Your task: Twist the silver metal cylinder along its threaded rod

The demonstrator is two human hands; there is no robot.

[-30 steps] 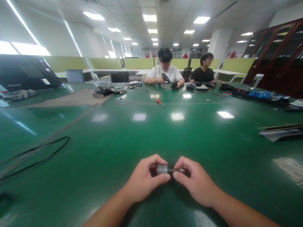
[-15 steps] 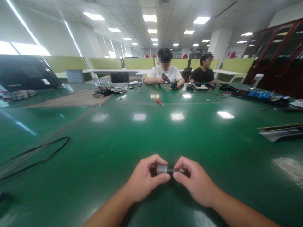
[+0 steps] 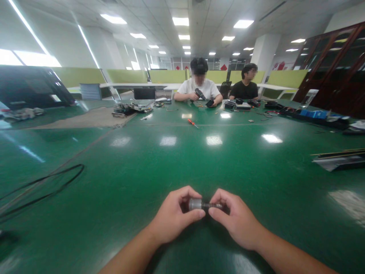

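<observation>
Low over the green table (image 3: pixel 199 160), near its front edge, both my hands meet on one small metal part. My left hand (image 3: pixel 173 217) is closed, thumb and fingers pinching a short grey metal cylinder (image 3: pixel 195 204). A thin dark threaded shaft (image 3: pixel 212 206) sticks out of the cylinder to the right. My right hand (image 3: pixel 235 220) is closed, its fingertips pinched on that shaft. The far end of the shaft is hidden inside my right fingers.
A black cable (image 3: pixel 42 186) loops on the table at the left. A flat dark panel (image 3: pixel 339 160) lies at the right. A red-handled screwdriver (image 3: pixel 192 123) lies mid-table. Two people sit at the far side with tools and parts.
</observation>
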